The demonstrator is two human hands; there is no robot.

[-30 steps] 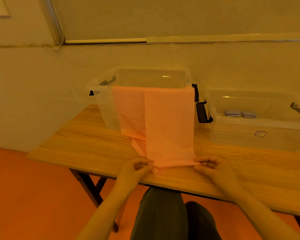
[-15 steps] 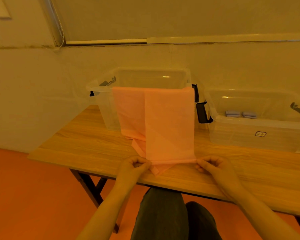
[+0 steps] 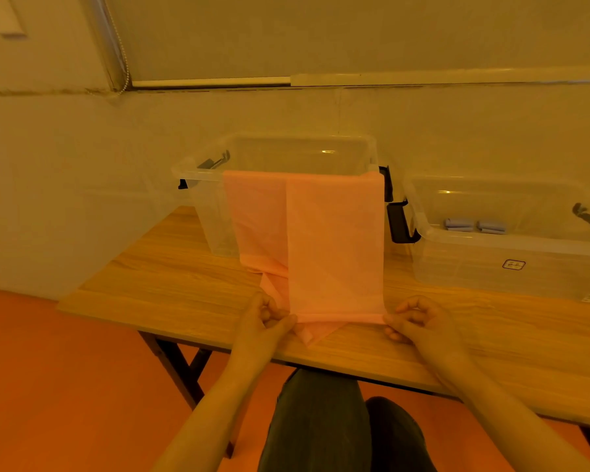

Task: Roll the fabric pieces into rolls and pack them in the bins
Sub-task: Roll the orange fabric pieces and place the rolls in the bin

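A pink fabric (image 3: pixel 324 247) hangs over the front rim of the left bin (image 3: pixel 205 172) and runs down its clear wall onto the table (image 3: pixel 171 287), reaching almost to the near edge. Its near end is folded back into a narrow band (the start of a roll, by the look of it), with a loose corner poking out underneath toward the table's edge. A second layer of the same pink shows on the left side, behind the front panel.

The left hand (image 3: pixel 263 321) pinches the left end of that band, fingers curled around it. The right hand (image 3: pixel 419 321) does the same at the right end, thumb and fingers closed on the fabric's corner. Both hands rest low on the tabletop.

To the right stands the right bin (image 3: pixel 511 253), also clear, just beside the first; two small grey rolls (image 3: pixel 474 224) lie side by side inside it. Black latches (image 3: pixel 399 219) sit between the two bins.

The table is light wood grain on dark folding legs (image 3: pixel 178 366), pushed up against a pale wall (image 3: pixel 65 165). A blind (image 3: pixel 321 32) with a bead cord hangs above. The floor (image 3: pixel 65 386) is orange. The person's dark trousers (image 3: pixel 321 424) show below the table edge.
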